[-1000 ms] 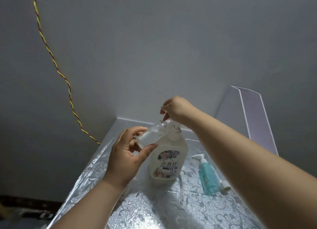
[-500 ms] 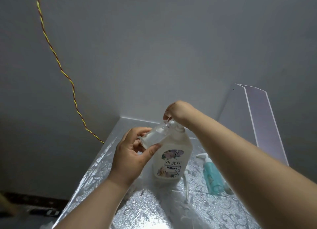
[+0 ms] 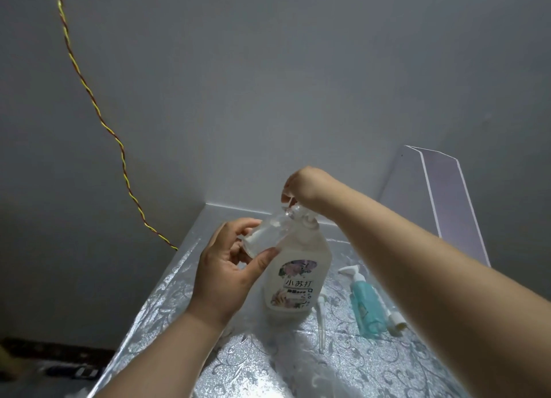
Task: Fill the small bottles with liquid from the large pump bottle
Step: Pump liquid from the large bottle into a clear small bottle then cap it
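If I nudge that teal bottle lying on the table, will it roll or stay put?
The teal bottle lies on its side and looks round, so it would probably roll. Its pump head may limit that. The foil-like table cover looks smooth, so sliding seems likely too.

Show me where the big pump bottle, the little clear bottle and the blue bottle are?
large pump bottle (image 3: 293, 287): head view, on its front label.
small clear bottle (image 3: 268, 233): head view, on its side wall, in the left hand.
blue bottle (image 3: 365, 305): head view, on its body, lying on the table.
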Demonstrator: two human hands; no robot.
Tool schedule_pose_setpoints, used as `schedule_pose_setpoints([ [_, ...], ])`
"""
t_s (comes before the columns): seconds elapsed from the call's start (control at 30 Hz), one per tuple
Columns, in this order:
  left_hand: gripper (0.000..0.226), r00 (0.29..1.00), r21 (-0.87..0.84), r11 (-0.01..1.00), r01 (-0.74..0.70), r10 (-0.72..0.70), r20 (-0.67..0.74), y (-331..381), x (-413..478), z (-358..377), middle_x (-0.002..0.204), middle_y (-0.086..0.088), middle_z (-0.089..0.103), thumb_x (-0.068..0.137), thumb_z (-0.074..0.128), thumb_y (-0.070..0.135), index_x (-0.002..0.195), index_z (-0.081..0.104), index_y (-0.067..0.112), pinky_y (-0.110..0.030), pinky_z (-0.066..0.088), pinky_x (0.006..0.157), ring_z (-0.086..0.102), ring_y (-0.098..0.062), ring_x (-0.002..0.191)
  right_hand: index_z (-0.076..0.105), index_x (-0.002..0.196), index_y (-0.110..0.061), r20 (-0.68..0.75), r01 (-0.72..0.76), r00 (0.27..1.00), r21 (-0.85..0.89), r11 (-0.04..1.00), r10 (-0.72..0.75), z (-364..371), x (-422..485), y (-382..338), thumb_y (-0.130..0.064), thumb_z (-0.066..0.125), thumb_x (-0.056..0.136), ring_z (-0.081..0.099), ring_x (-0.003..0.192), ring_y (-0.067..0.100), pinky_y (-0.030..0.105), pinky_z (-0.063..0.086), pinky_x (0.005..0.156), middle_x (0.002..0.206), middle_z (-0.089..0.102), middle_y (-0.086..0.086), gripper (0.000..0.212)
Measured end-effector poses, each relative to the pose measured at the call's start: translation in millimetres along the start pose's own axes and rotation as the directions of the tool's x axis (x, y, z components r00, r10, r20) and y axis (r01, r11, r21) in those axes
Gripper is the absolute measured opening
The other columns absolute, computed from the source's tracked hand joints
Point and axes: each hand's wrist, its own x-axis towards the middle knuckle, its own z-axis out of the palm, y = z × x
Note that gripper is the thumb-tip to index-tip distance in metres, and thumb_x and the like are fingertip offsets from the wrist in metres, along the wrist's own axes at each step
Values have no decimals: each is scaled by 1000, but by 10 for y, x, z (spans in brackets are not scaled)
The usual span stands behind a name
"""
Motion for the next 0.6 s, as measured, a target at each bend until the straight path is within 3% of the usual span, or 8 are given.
schedule_pose_setpoints([
  [0.23, 36, 1000, 41, 999, 10, -11, 12, 5, -12, -4, 100, -5, 64, 66, 77, 50, 98, 61, 46, -22, 52, 63, 68, -20, 74, 66, 116, -4, -10, -31, 999, 43, 999, 31, 66, -15, 59, -10, 48, 93, 55, 92, 20, 32, 48, 93, 120, 65, 14, 30],
  [0.37, 37, 1000, 38, 999, -2, 2, 7, 8, -3, -14, 102, -8, 65, 68, 76, 50, 101, 61, 46, -25, 53, 66, 69, -21, 78, 64, 116, -1, -49, -17, 999, 74, 997, 20, 41, -44, 40, -9, 45, 94, 61, 111, 30, 37, 50, 97, 118, 65, 16, 31],
  [0.5, 36, 1000, 19, 1000, -17, 17, 3, 25, -1, -4, 103, -8, 65, 68, 76, 51, 101, 60, 49, -25, 54, 67, 70, -20, 79, 64, 114, 2, -107, 28, 994, 142, 990, -13, -59, -32, -15, -11, 45, 95, 64, 87, 25, 31, 54, 80, 111, 68, 18, 30],
  [0.6, 38, 1000, 12, 1000, -15, 15, -6, 23, -2, 5, 103, -8, 64, 68, 76, 57, 102, 60, 49, -25, 54, 67, 70, -21, 79, 65, 114, 1, -98, 28, 995, 129, 991, -16, -70, -1, -18, -10, 46, 94, 65, 87, 24, 33, 56, 87, 110, 69, 18, 29],
])
